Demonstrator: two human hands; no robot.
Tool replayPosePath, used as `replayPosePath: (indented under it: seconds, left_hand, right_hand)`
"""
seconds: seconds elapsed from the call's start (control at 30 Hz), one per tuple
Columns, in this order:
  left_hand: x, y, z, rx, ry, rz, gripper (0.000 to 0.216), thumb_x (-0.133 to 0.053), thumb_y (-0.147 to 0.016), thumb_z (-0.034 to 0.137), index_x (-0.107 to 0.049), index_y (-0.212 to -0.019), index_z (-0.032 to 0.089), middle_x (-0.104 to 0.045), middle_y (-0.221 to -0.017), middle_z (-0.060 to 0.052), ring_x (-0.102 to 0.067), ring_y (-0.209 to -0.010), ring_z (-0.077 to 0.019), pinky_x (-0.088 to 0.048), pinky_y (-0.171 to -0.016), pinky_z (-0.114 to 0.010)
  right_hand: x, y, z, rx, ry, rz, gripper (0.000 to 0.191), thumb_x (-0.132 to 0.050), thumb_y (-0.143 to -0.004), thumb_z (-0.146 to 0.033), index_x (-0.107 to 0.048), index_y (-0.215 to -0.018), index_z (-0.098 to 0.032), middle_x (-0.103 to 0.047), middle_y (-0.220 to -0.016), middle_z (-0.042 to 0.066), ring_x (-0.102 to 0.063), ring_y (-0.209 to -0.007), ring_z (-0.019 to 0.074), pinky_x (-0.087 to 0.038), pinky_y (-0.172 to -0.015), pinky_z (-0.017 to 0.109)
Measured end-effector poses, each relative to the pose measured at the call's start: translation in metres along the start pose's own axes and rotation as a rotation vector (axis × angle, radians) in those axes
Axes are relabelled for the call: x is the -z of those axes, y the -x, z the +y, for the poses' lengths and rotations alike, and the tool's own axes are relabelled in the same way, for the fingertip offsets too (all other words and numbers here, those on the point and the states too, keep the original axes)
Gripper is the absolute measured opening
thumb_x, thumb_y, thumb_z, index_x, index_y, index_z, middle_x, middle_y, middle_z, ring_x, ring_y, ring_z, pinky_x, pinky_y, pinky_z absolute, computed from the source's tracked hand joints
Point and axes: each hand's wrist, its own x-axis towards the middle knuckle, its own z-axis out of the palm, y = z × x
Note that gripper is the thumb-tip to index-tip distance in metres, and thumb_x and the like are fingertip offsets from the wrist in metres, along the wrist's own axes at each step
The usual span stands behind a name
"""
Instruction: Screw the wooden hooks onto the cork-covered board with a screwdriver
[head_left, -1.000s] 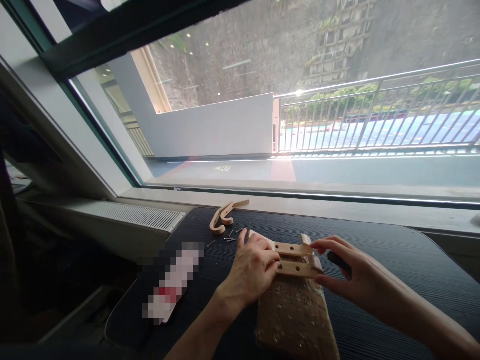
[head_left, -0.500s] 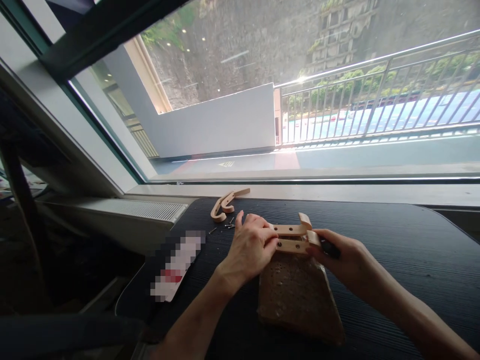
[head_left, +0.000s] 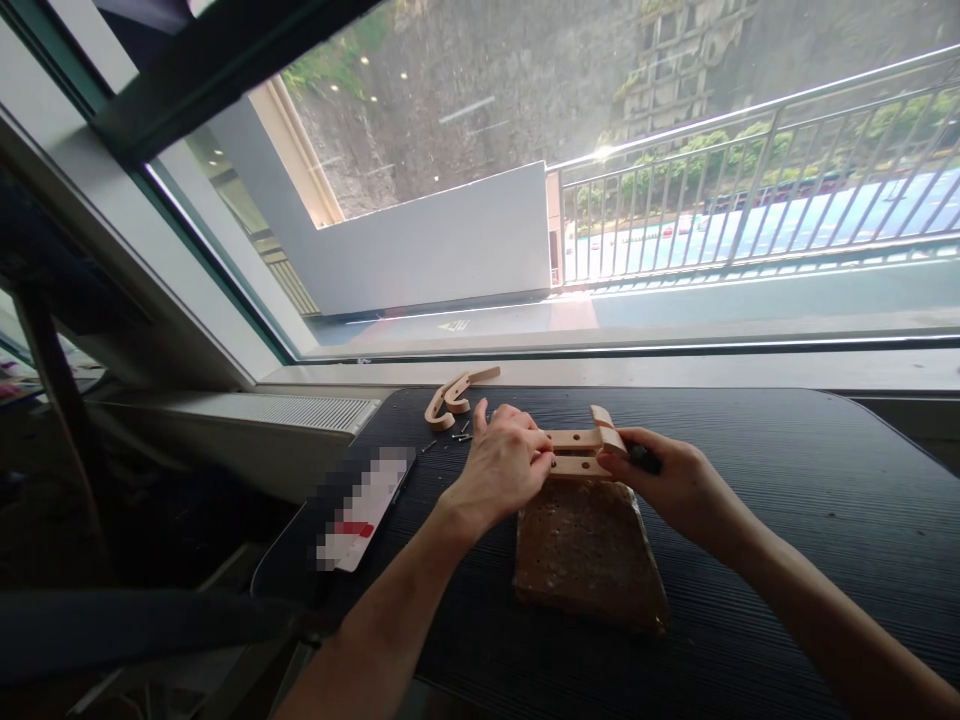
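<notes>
Two light wooden hook pieces (head_left: 579,452) with screw holes lie side by side on the far end of a brown board (head_left: 585,545). My left hand (head_left: 501,468) presses down on their left ends, fingers curled over them. My right hand (head_left: 671,478) grips their right ends, where the hooks curl upward, and also has a dark-handled tool (head_left: 643,459) tucked in its fingers.
The board rests on a black ribbed table (head_left: 787,500). Two more wooden hooks (head_left: 450,395) and several small dark screws (head_left: 459,433) lie at the back left. A blurred white and red package (head_left: 364,505) sits to the left. Behind is the window sill (head_left: 675,372).
The view has tilted down a little, so everything sits higher in the picture. My right hand closed in onto the right ends of the hook pieces. My left hand kept its hold.
</notes>
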Motion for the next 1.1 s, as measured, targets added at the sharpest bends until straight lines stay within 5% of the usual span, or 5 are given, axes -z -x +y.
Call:
replayPosePath:
  seconds: [1.1]
  left_hand:
    - [-0.0037, 0.0022, 0.0095, -0.038, -0.026, 0.002, 0.011, -0.053, -0.082, 0.018, -0.061, -0.075, 0.020, -0.065, -0.089, 0.000, -0.051, -0.096, -0.0188, -0.009, -0.110, -0.052]
  right_hand:
    - [0.0068, 0.0029, -0.0029, 0.096, 0.219, -0.071, 0.028, -0.047, -0.086, -0.040, -0.061, -0.101, -0.021, -0.071, -0.090, 0.004, -0.064, -0.080, 0.0209, -0.045, -0.064, 0.027]
